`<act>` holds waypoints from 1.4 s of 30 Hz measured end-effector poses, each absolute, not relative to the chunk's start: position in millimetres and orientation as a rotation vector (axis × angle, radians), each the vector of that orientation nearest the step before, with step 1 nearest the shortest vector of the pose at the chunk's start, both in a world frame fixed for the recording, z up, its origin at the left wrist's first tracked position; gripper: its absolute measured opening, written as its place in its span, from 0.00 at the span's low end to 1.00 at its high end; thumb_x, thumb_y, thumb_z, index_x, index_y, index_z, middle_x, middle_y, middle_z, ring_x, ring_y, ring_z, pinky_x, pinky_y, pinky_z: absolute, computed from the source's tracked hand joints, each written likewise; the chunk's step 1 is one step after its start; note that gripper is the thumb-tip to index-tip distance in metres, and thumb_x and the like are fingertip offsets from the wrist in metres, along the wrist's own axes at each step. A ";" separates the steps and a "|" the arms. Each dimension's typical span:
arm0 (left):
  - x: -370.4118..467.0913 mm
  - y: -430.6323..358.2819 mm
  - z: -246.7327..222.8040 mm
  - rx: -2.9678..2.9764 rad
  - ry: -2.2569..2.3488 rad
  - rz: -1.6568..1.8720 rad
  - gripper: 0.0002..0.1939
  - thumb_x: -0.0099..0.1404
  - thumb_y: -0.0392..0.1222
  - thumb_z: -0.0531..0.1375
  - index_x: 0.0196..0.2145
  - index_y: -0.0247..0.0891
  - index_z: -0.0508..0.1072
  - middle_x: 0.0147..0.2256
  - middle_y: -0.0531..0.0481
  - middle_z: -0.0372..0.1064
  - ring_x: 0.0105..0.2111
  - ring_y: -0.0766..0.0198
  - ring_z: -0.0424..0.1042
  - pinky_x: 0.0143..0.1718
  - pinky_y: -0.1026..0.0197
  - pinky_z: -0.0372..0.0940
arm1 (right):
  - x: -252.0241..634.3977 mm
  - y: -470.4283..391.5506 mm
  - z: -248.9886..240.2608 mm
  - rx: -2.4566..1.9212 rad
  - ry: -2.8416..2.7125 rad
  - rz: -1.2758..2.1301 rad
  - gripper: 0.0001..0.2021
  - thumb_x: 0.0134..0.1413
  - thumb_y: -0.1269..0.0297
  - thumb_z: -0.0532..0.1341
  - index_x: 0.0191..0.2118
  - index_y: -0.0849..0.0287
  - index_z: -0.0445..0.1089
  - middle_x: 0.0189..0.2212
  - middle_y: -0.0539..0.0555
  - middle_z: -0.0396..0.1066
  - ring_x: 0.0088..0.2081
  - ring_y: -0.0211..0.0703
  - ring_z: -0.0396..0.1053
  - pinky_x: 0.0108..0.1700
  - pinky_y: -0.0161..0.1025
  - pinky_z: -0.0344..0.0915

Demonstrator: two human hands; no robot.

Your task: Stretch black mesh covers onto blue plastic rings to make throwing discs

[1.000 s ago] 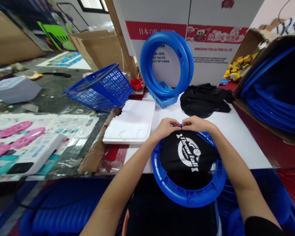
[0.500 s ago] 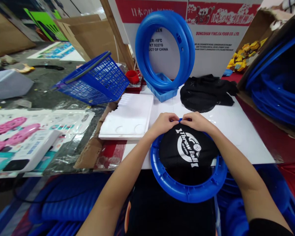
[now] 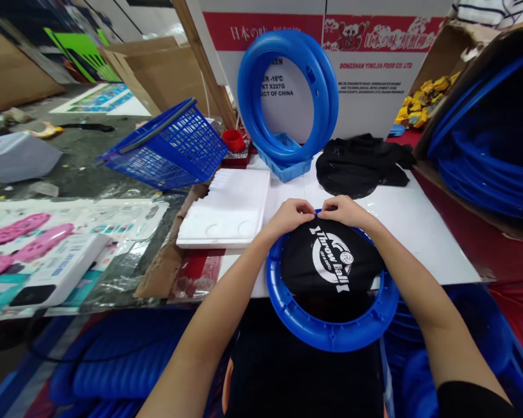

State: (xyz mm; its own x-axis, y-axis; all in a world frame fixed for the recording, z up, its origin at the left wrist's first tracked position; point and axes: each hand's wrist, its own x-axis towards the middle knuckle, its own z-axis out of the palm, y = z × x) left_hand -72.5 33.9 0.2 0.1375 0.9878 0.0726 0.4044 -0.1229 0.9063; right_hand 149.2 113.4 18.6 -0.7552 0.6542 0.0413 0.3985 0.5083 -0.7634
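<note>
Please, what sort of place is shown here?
Probably a small workshop: the left hand and right hand pinch a blue ring with printed black cloth, a box at right holds many blue parts, and black fabric lies beyond the hands.

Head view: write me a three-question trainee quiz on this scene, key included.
1. True or false: the right hand rests on the blue basket.
2. Fill in the missing word: the white print on the black fabric reads "Throw ____".
3. What stands upright in the light-blue tray?

Key:
1. False; it is at the far edge of the blue ring, beside the left hand.
2. Ball.
3. Blue rings.
</note>
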 end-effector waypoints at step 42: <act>-81.1 6.7 45.0 2.441 1.346 0.680 0.12 0.73 0.51 0.64 0.46 0.44 0.82 0.57 0.41 0.76 0.59 0.48 0.74 0.64 0.48 0.65 | 184.6 125.2 24.2 -0.546 -2.724 1.080 0.07 0.59 0.58 0.72 0.40 0.54 0.80 0.79 0.54 0.51 0.78 0.61 0.52 0.77 0.54 0.50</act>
